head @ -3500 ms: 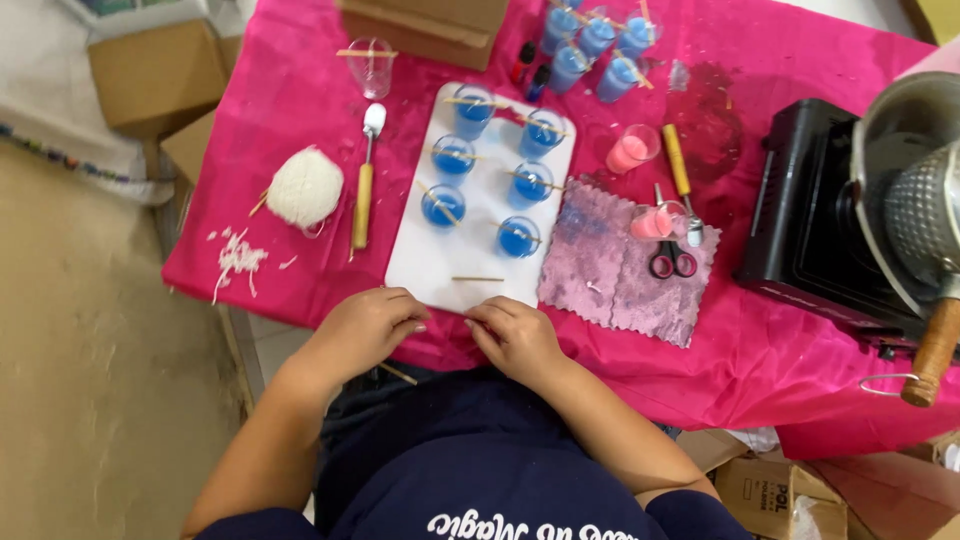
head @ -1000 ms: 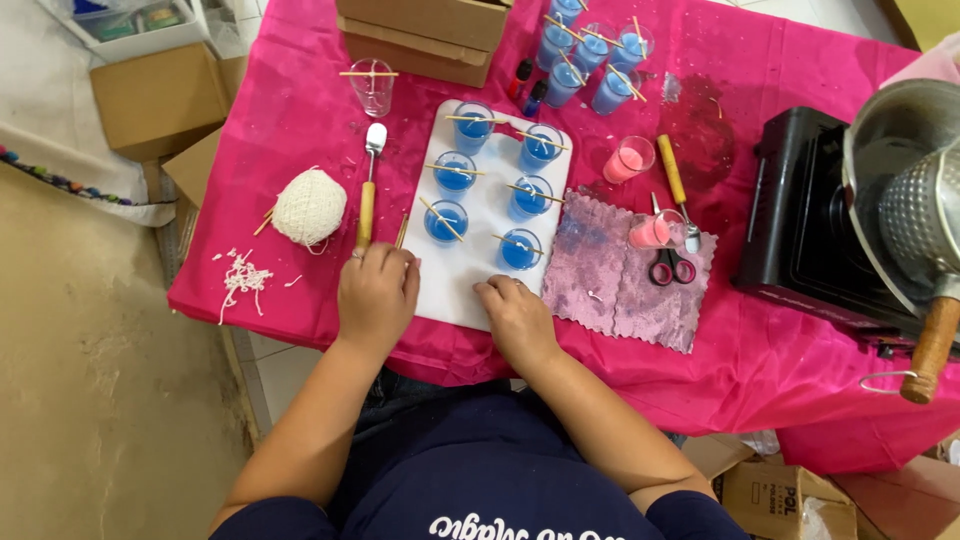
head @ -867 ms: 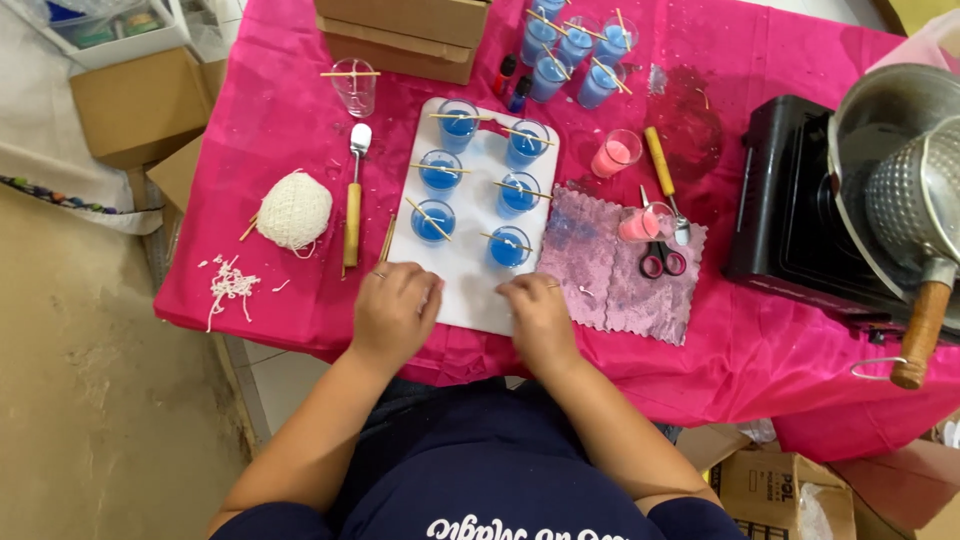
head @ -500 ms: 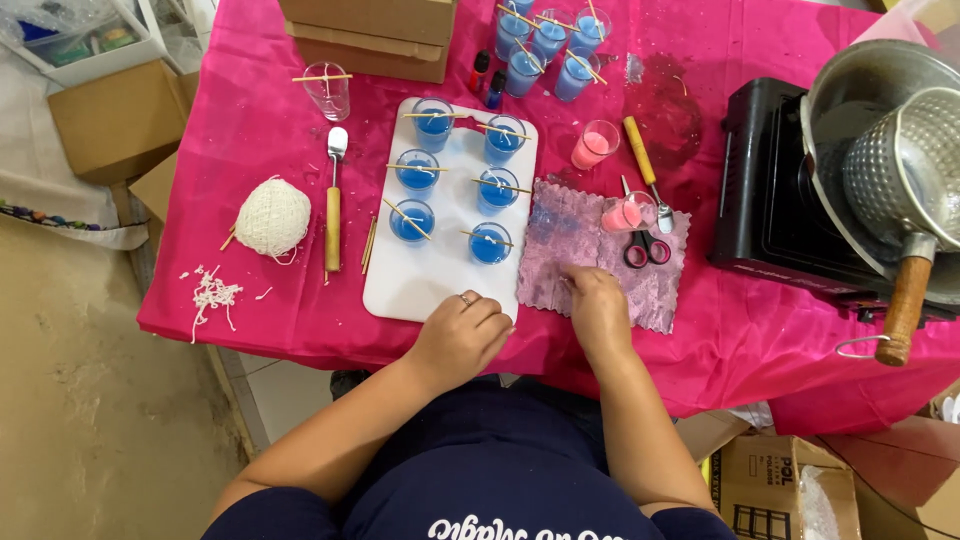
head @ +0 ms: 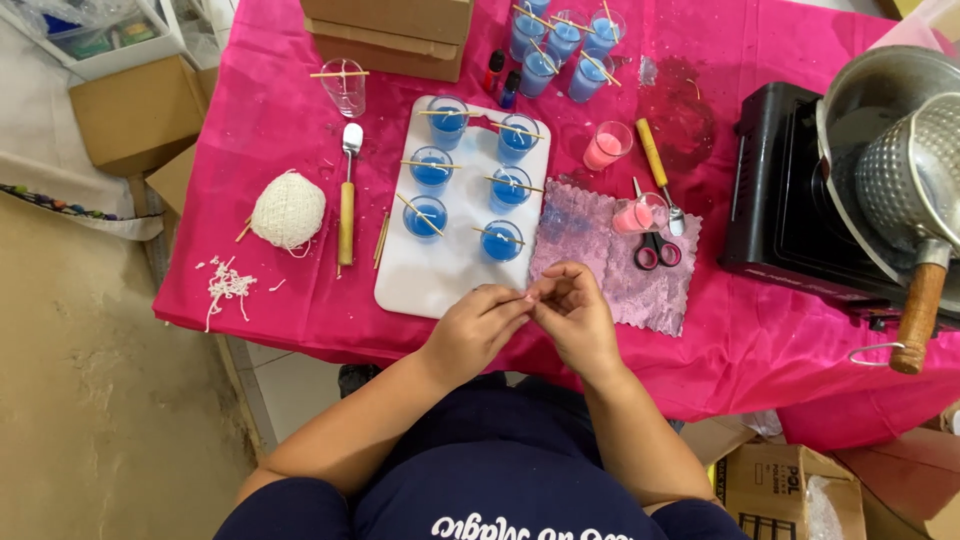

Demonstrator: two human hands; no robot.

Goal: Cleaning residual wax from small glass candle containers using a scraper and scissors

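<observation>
My left hand and my right hand meet fingertip to fingertip at the front corner of the white tray. They pinch a small thin piece between them, too small to make out. On the tray stand several glasses of blue wax, each with a thin stick laid across its rim. A glittery pink-purple cloth lies right of the tray, partly under my right hand.
The cloth carries scissors and a pink wax glass. A string ball, wooden-handled spoon and empty glass lie left. Cardboard boxes and more blue glasses stand behind, a black stove with a pot right.
My hands left the tray's front edge, shifted right and came together at the fingertips. The thin stick that lay on the tray's front part is gone from there.
</observation>
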